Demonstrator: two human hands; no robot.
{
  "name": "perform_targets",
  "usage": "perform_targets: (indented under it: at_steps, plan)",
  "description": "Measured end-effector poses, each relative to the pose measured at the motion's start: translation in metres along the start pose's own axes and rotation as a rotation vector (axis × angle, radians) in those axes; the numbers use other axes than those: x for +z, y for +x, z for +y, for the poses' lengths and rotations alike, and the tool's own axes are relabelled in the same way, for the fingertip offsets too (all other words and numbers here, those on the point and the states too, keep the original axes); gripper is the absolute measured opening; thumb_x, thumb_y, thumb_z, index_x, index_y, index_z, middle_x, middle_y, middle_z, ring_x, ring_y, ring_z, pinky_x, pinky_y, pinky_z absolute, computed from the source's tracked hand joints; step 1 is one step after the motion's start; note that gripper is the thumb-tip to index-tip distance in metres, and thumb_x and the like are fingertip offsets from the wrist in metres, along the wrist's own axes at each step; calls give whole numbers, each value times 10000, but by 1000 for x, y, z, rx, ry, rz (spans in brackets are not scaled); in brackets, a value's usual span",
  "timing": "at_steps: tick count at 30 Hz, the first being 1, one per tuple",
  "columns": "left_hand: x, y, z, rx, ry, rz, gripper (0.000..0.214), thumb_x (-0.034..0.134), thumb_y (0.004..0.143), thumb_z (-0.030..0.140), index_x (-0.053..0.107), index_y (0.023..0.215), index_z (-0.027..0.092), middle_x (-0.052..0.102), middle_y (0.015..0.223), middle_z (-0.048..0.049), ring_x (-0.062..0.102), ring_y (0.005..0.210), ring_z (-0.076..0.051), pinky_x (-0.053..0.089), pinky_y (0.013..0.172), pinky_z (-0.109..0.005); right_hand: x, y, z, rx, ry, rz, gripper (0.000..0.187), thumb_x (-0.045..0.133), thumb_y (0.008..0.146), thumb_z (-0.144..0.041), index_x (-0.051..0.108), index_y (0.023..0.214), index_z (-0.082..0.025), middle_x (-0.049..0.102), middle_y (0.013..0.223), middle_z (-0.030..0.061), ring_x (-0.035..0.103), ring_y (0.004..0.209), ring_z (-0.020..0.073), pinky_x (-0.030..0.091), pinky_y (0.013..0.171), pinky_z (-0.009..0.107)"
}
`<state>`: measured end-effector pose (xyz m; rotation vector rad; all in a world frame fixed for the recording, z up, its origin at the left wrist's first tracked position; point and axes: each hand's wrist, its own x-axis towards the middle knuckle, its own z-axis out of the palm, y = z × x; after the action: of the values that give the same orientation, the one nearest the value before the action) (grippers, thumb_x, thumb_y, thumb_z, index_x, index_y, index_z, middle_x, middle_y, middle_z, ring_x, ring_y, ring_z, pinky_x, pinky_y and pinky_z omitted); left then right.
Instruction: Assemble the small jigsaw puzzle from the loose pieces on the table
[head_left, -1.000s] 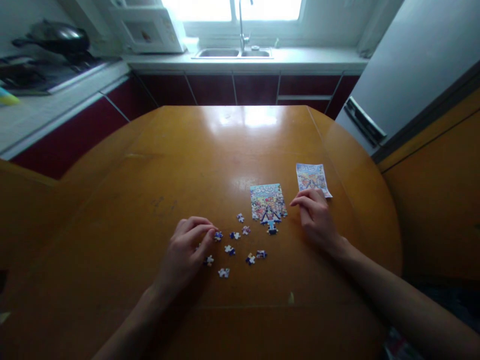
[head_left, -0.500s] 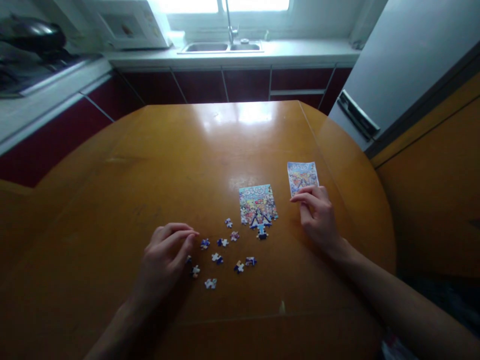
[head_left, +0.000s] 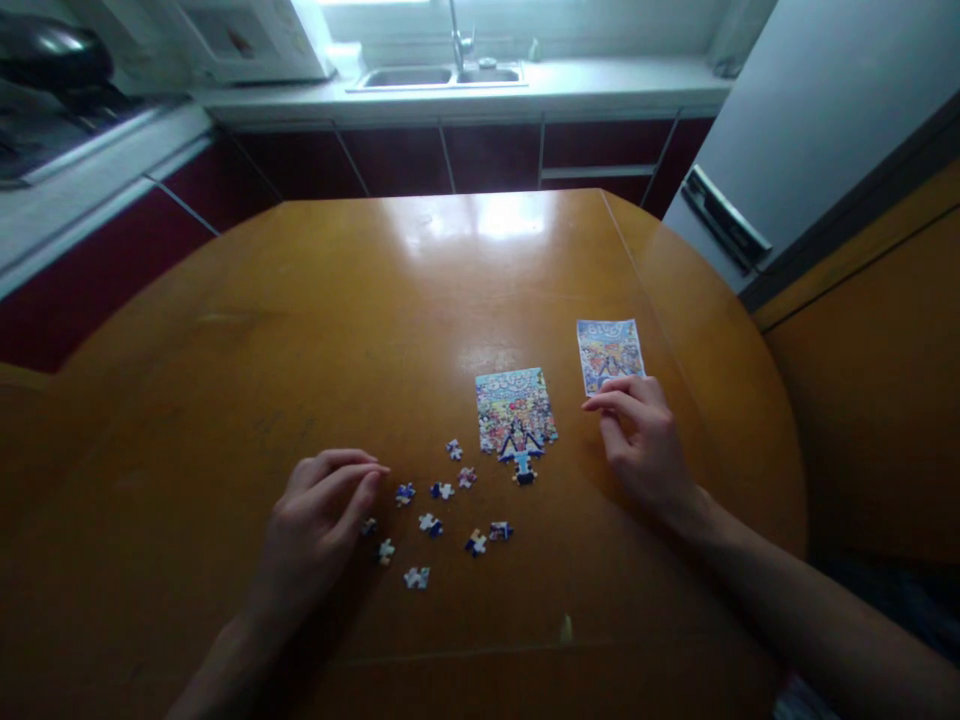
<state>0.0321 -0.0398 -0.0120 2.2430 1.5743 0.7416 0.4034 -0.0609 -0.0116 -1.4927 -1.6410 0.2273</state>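
A partly assembled jigsaw puzzle (head_left: 514,405) lies on the table, its upper part joined and its lower edge uneven. Below its middle, a joined piece (head_left: 524,470) juts out. Several loose puzzle pieces (head_left: 430,524) are scattered to the lower left of it. My left hand (head_left: 322,520) rests beside these pieces, fingers loosely bent, with nothing visible in it. To the right, a small reference picture (head_left: 609,350) shows the same colourful design. My right hand (head_left: 637,430) lies at its lower edge, covering a corner, thumb and fingers apart and holding nothing visible.
The wooden table (head_left: 337,300) has rounded sides and a seam along its right. Beyond it stand a counter with a sink (head_left: 409,77) and a microwave (head_left: 240,45). A fridge (head_left: 810,110) stands at the right, a stove (head_left: 67,130) at the left.
The camera view has shifted slightly. My left hand has drawn back a little to the left, uncovering more of a loose piece. My right hand stays by the reference picture.
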Motion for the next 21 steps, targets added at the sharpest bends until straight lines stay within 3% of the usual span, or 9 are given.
perform_targets:
  at_steps: [9, 16, 21]
  plan:
    - [-2, 0, 1, 26, 8, 42, 188, 561, 972, 343, 681, 1091, 258, 636, 1100, -31, 615, 1026, -221, 494, 911, -368, 2, -1, -3, -8, 0, -22, 187, 540, 888, -99, 698, 857, -195, 650, 934, 80, 561, 975, 243, 472, 871, 427]
    - [-2, -1, -2, -8, 23, 32, 202, 553, 960, 403, 682, 1079, 304, 655, 1113, -24, 635, 1022, -254, 509, 904, -412, 11, -9, -16, 8, 101, -324, 162, 557, 896, -153, 692, 981, -176, 664, 882, 47, 602, 804, 166, 485, 746, 314]
    - [0, 0, -2, -27, 32, 65, 185, 541, 945, 445, 677, 1051, 377, 667, 1096, 16, 649, 985, -269, 542, 849, -448, 12, -10, -17, 10, 87, -362, 120, 566, 908, -193, 685, 895, -183, 660, 814, 25, 576, 716, 137, 451, 690, 287]
